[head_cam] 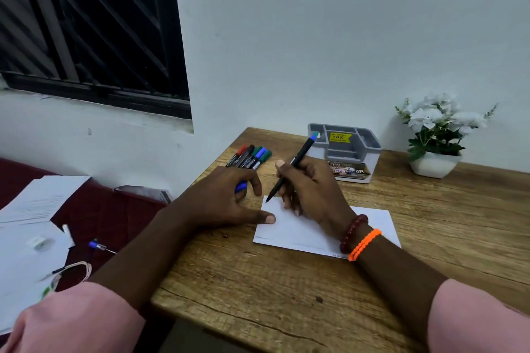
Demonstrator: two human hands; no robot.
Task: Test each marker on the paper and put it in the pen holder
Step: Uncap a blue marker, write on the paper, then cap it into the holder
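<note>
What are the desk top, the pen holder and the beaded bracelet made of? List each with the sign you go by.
Desk top: wood or wood-look laminate, matte; grain lines and dark cracks show.
Pen holder: moulded plastic, grey over white, smooth; thin even walls, price sticker inside.
Beaded bracelet: glossy dark red beads, perhaps glass, stone or plastic; cannot tell which.

Colours on the wood-grain desk (286, 295)

White paper (289, 229); black marker (289, 170), blue end; grey pen holder (370, 149), yellow sticker (339, 137); orange bracelet (364, 244).
</note>
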